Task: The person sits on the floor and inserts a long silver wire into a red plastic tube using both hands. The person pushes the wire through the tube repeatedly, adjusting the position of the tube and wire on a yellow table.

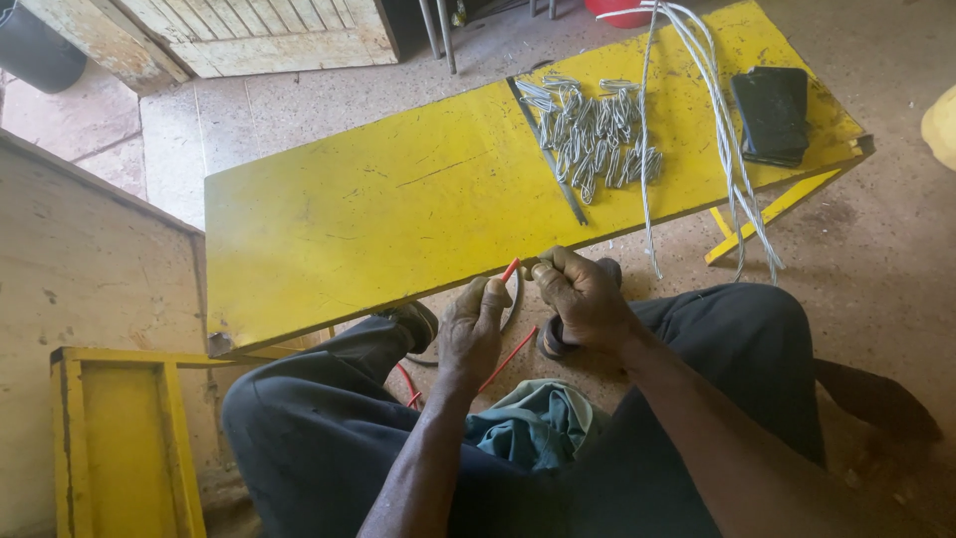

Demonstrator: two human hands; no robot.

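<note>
One yellow board (398, 199) carries one heap of bent grey wire pieces (590, 134), too many and too tangled to count, beside one flat metal strip (548, 149). One black pouch (772, 115) sits near its right edge. Two hands (473, 324) (583, 294) share one red wire (509, 270).

I see a yellow tabletop (378, 214), scuffed and scratched, sitting low over a speckled concrete floor (876, 249). On its far right part lies a heap of bent grey wire clips (593, 134). Just beside the heap, on its left, a thin metal strip (548, 151) lies slantwise. Several long grey wires (709, 95) run across the tabletop to the right of the clips and hang over its near edge. Near the right end rests a flat black pouch (772, 115), well apart from the clips. The left half of the tabletop shows only paint.
</note>
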